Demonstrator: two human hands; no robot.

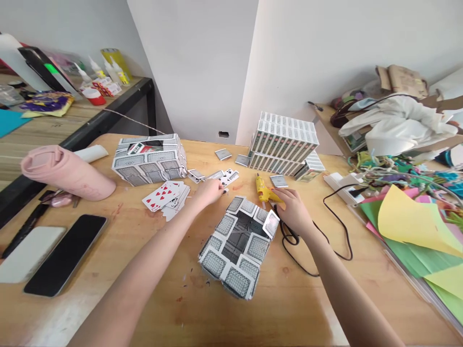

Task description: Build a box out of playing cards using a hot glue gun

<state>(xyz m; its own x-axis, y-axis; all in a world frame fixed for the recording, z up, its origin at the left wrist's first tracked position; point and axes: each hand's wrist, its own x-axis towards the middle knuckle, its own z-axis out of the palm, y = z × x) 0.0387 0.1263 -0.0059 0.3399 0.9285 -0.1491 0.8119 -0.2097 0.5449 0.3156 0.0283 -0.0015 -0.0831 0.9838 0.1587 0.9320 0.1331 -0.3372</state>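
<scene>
Left arm (144, 272), ours: stretched forward, left hand (212, 189) low beside the loose playing cards (230, 177), fingers drawn together; we cannot tell what they pinch. Right arm (343, 274): reaching forward and inward, right hand (293, 208) closed about the handle of the yellow glue gun (263, 192). Card-built box (256, 246): between our arms, on the wooden table (173, 299).

Left hand (210, 192): the dark thing (225, 191) by its fingertips is too tiny to name.
Glue gun (263, 192): the right hand (292, 206) hides part of its handle.
Card box (213, 262): too dark inside to see well.
Blue sheet (11, 123): cut off at the left edge.
Arms (148, 270): cut off at the bottom.
</scene>
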